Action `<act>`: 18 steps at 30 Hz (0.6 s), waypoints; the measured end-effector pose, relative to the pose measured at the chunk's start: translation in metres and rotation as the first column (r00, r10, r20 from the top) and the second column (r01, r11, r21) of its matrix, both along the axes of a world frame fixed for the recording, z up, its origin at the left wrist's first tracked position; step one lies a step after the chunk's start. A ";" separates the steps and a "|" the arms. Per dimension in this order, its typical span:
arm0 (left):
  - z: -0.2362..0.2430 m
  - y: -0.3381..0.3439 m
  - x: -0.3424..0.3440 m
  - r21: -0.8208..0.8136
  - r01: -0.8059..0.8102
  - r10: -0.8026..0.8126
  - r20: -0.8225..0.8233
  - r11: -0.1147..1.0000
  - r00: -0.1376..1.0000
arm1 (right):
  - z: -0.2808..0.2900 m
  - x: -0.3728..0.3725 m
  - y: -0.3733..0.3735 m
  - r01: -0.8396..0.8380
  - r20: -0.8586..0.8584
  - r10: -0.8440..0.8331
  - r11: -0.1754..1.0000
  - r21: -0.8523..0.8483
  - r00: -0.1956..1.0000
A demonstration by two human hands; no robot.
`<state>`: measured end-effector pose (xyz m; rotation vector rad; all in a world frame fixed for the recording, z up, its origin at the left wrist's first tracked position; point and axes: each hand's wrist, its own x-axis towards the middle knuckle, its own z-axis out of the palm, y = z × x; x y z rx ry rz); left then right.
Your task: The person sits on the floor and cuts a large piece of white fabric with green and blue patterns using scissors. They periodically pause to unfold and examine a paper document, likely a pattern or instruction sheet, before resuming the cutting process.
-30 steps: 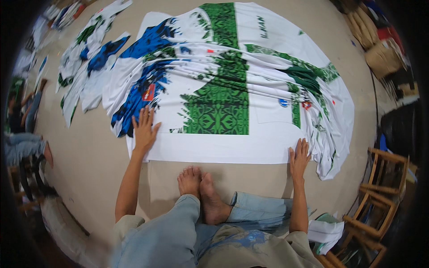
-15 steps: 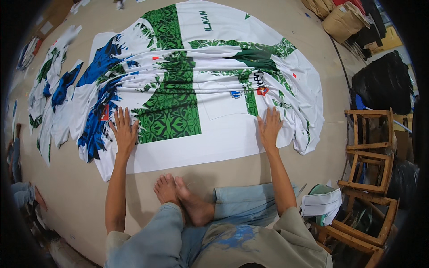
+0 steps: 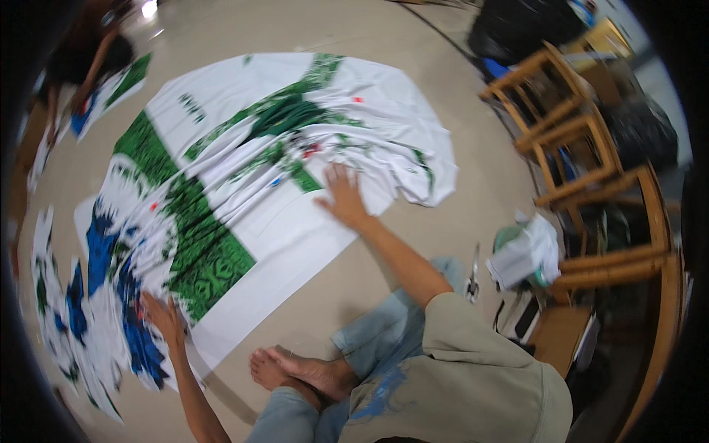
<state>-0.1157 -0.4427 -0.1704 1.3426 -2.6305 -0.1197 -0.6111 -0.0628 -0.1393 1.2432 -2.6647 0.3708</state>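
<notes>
A large sheet of printed fabric (image 3: 295, 215), white with green patterned bands and a blue splashed area, lies on the floor before me. Folds and gathers run across its middle, with a dark green bunched part (image 3: 284, 116) among them. My left hand (image 3: 166, 323) rests on the blue-and-white part near the fabric's close left edge, fingers spread and slightly blurred. Flat on the white part at the right, beside the wrinkles, lies my right hand (image 3: 344, 198) with its fingers apart. Neither hand grips anything.
Cut fabric pieces (image 3: 77, 325) lie at the left. Another person's arm (image 3: 96, 63) reaches toward a green-and-white piece at the far left. Wooden frames (image 3: 569, 151) line the right side. Metal scissors (image 3: 473, 279) lie near my knee, beside a container with white cloth (image 3: 528, 255).
My view has turned to the right, so the fabric now appears slanted and another person shows at the far left. Both hands still lie spread on the fabric.
</notes>
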 end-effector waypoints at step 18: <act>0.111 0.306 -0.057 0.515 0.507 -0.700 0.301 0.691 0.648 | 0.031 0.197 0.159 0.240 0.387 -0.117 0.928 -0.287 0.915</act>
